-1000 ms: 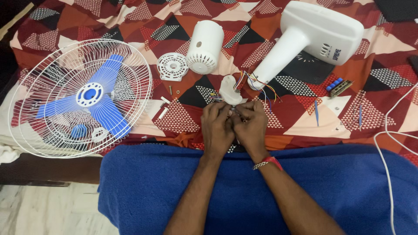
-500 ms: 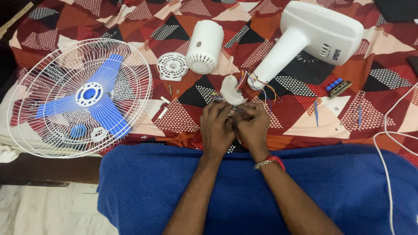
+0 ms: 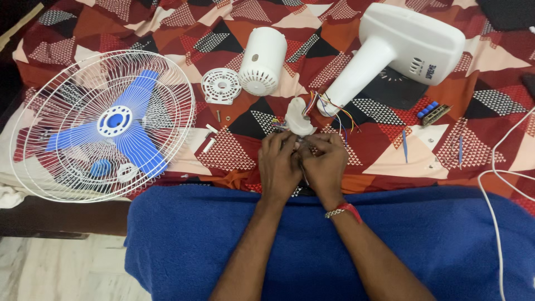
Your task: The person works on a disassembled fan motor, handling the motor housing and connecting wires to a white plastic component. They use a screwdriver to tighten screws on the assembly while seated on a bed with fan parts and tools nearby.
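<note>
pinching the bundle of coloured wires by the white fan neck, left hand and right hand stay closed on them, barely shifted, so the wiring work goes on

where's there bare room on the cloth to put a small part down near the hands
Free: the patterned cloth right of the right hand, before the blue screwdriver; also the stretch between the fan guard and the left hand, below the white rods. Crowded: above the hands, around the white bracket, coloured wires and fan stand.
</note>
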